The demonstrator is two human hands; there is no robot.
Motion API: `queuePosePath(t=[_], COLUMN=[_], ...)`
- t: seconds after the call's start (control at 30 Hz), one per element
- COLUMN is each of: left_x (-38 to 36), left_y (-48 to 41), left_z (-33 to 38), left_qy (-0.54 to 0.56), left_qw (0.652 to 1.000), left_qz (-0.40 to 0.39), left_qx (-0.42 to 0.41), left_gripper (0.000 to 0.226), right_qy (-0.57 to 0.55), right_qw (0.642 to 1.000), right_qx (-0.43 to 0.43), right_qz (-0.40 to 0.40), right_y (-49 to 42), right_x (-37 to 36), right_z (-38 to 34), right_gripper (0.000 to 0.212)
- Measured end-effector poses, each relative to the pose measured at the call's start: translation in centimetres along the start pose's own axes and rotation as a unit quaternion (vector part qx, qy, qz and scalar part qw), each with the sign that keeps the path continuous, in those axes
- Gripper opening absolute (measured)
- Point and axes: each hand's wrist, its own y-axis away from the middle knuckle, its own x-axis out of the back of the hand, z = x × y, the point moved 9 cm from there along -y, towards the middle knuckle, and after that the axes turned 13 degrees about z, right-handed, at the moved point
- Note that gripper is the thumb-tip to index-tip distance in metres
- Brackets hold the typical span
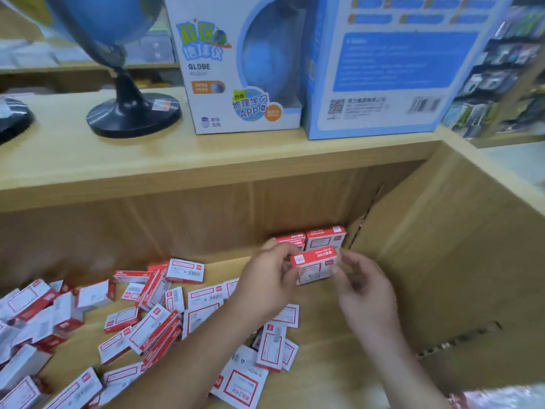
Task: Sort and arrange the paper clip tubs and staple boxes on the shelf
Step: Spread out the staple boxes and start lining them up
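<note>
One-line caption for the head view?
Left hand holds a staple box before stacked boxes in the shelf corner; right hand alongside.

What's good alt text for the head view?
Left hand holds a red-and-white staple box near stacked boxes in the shelf's back right corner; right hand is open beside it. Loose boxes litter the left; a globe box stands above.

Bright even light, soft blur, wide-angle bending at edges.
</note>
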Motion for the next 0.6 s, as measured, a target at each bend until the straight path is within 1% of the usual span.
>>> queuePosePath(t=[0.03, 0.1, 0.17, 0.27, 0.33, 0.4, 0.47, 0.53, 0.6], left_x=[-0.9, -2.6, -3.8, -4.1, -3.0, -0.9, 1.6, 3.0, 2.8], left_y=[-0.5, -1.2, -1.4, -1.4, -1.0, -0.9, -1.1, -1.5, -1.8], left_z=[0.3, 0.9, 1.2, 1.8, 2.0, 1.3, -0.4, -2.0, -2.6], left_qy=[-0.022, -0.044, -0.043, -0.016, 0.007, -0.016, -0.058, -0.108, -0.136], left_qw=[1.0, 0.998, 0.997, 0.996, 0.994, 0.99, 0.987, 0.986, 0.986], left_qz=[0.003, 0.005, 0.008, 0.026, 0.048, 0.094, 0.129, 0.117, 0.074], left_qx=[-0.019, -0.049, -0.069, -0.085, -0.095, -0.104, -0.08, -0.053, -0.055], left_gripper=[0.026, 0.03, 0.032, 0.031, 0.031, 0.03, 0.035, 0.04, 0.042], right_qy=[0.022, 0.061, 0.1, 0.178, 0.226, 0.253, 0.266, 0.279, 0.293], right_qw=[0.999, 0.992, 0.977, 0.95, 0.93, 0.917, 0.911, 0.906, 0.899], right_qx=[0.03, 0.112, 0.186, 0.257, 0.289, 0.307, 0.314, 0.316, 0.325], right_qz=[0.017, 0.02, 0.015, 0.011, -0.007, -0.021, -0.025, -0.025, -0.021], right_y=[0.1, 0.6, 1.2, 1.3, 1.3, 1.0, 0.5, 0.1, -0.2], right_x=[0.4, 0.5, 0.5, -0.2, -1.4, -2.5, -3.4, -4.2, -4.8], right_z=[-0.2, -1.3, -2.3, -2.4, -1.8, -1.1, -0.7, -0.4, -0.1], right_gripper=[0.026, 0.025, 0.032, 0.037, 0.046, 0.053, 0.055, 0.051, 0.05])
